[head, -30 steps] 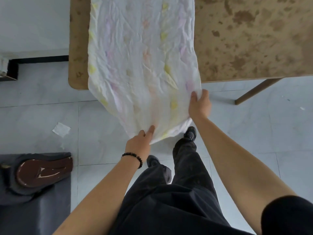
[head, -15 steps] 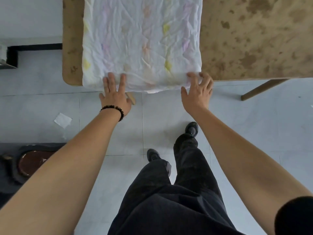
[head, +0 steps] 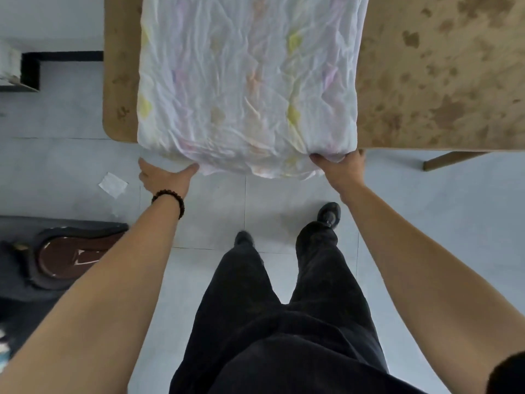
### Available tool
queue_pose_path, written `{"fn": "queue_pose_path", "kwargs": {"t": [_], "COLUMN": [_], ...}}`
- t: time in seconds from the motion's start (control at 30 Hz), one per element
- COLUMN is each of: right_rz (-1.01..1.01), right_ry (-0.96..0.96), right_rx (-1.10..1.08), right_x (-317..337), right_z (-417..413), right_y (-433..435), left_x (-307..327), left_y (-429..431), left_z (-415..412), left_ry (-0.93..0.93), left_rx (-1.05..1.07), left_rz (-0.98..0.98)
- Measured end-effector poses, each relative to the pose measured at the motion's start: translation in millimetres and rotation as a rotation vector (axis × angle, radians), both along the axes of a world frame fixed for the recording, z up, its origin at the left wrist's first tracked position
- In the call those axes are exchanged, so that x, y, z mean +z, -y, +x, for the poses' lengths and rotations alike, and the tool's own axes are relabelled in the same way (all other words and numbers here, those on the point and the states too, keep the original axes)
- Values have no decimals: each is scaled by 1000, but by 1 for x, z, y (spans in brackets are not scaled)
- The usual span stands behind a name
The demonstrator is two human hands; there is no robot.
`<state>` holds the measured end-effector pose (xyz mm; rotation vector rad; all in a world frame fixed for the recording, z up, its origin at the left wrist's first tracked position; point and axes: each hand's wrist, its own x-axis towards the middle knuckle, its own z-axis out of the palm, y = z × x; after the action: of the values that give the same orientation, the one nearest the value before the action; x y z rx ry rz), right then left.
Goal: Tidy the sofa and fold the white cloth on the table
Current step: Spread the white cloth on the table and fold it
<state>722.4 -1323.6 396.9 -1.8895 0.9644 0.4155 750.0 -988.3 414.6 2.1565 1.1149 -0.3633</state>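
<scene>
The white cloth point(head: 247, 81), crumpled with faint yellow and pink marks, lies folded on the brown table point(head: 440, 81). Its near edge droops a little over the table's front edge. My left hand point(head: 166, 177) is below the near left part of that edge, fingers spread, one fingertip touching the cloth. My right hand point(head: 342, 169) grips the cloth's near right corner at the table edge, thumb on top and fingers curled beneath. The dark grey sofa point(head: 25, 280) with a brown wooden armrest inset point(head: 74, 258) is at the lower left.
A scrap of white paper point(head: 113, 184) lies on the pale tiled floor left of my left hand. A table leg point(head: 451, 160) slants out at the right. A black-framed object point(head: 31, 69) stands at the far left. My legs and shoes are below the table edge.
The hanging end of the cloth was lifted up and laid on the table. My hands, flat on the near edge half a second ago, have dropped to it; the right now grips the corner.
</scene>
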Motion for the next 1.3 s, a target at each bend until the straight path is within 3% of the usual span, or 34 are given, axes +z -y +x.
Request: {"fn": "queue_pose_path", "kwargs": {"t": [0.07, 0.23, 0.37, 0.53, 0.73, 0.97, 1.1, 1.2, 1.3], "right_rz": [16, -13, 163, 272, 201, 461, 492, 441, 520], "right_ry": [-14, 65, 33, -121, -83, -32, -119, 21, 141], "right_rx": [22, -62, -99, -73, -134, -184, -145, -228, -348], "right_x": [-5, -19, -22, -5, 49, 109, 125, 138, 153], "right_z": [2, -32, -69, -122, -157, -182, -199, -204, -211], "right_y": [-1, -17, -44, -56, -47, -41, -44, -47, -47], "left_x": [-7, -25, -33, -34, 10, 79, 110, 129, 140], "left_y": [-18, -31, -52, -82, -91, -82, -71, -61, -52], "left_z": [17, 26, -7, -76, -107, -148, -171, -184, -191], "left_ry": [30, 227, 153, -143, -129, 8, 46, 119, 205], "left_rx": [36, -214, -319, -377, -175, 45, 141, 188, 291], "left_rz": [-92, -284, -429, -510, -652, -1012, -1091, -1072, -1039]}}
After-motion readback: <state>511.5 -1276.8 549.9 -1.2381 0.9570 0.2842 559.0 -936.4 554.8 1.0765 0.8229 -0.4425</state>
